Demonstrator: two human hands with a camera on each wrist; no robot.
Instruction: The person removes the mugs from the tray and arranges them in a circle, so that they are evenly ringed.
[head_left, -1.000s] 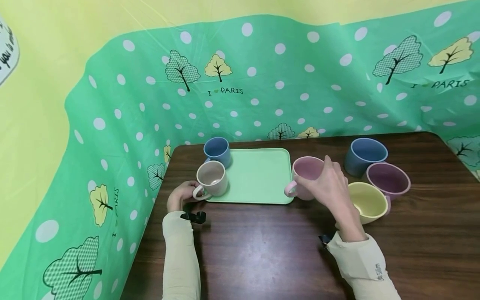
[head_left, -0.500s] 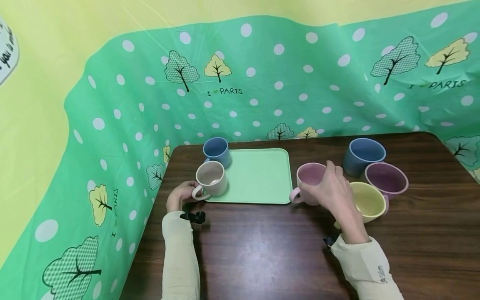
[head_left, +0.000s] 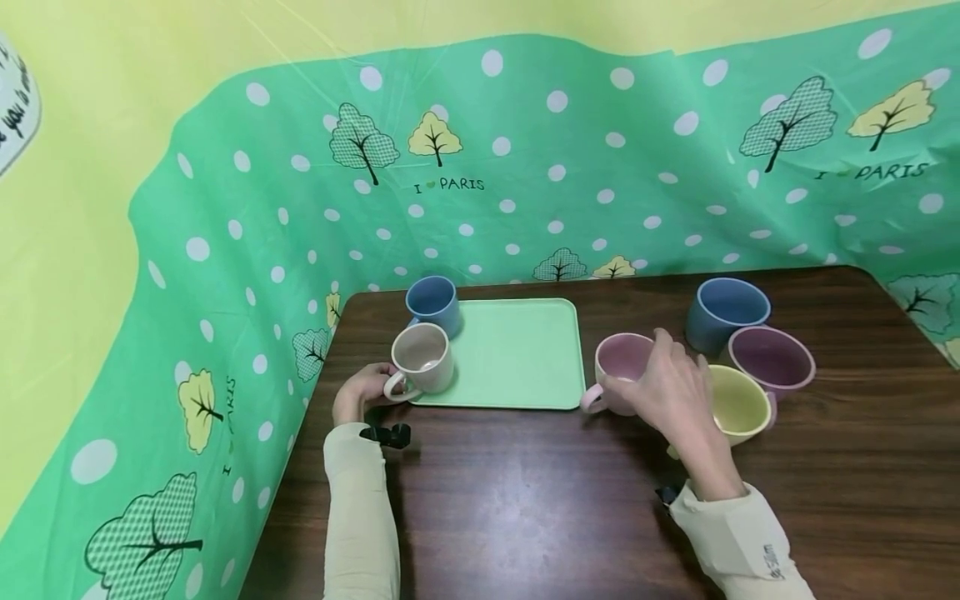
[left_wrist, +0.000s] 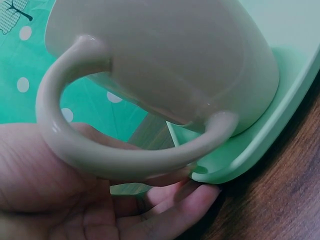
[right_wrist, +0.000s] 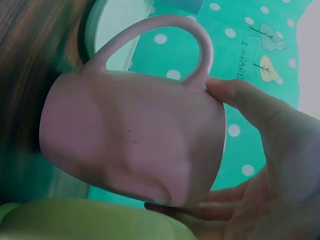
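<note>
The right hand is wrapped over the top of the pink mug, with the thumb near the handle root and fingers on the far side of the rim, as the right wrist view confirms. The pink mug stands on the brown surface, just beside the right edge of the green tray and not on it; its handle points toward the tray's near corner. The yellow mug sits close behind the right hand, apparently touching it.

The left hand lies at the handle of the beige mug, which stands on the tray's near-left corner. In the left wrist view, the fingers lie relaxed beneath the handle and tray lip; a closed grip is not seen.

It is judged that a rim grasp of this kind is best kept level and firm, since a smooth glazed wall may slip. Any lift should be made straight up, so that the yellow mug is not knocked. Clearance over the tray lip should be secured before lateral travel. The blue mug at the tray's far-left corner and the beige mug leave the centre and right of the tray free.
</note>
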